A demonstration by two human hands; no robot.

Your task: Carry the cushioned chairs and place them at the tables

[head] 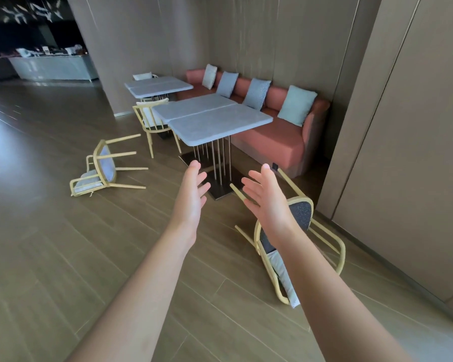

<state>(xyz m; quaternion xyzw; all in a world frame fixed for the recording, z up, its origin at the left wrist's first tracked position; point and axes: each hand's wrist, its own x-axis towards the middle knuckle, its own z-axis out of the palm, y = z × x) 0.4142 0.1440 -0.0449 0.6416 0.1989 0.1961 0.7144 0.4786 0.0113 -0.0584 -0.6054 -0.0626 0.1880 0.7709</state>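
Two tipped chairs on the floor: near chair [302, 218] under my right hand [266, 198], far chair [102, 165] left. Left hand [192, 194] and right both spread, holding nothing. Best grip: frame rails, not legs. One chair [152, 118] already at the tables [220, 118].

A long salmon-pink upholstered bench [272, 142] with four pale blue-grey square cushions [297, 105] lines the brown panelled wall [246, 35] at one o'clock.
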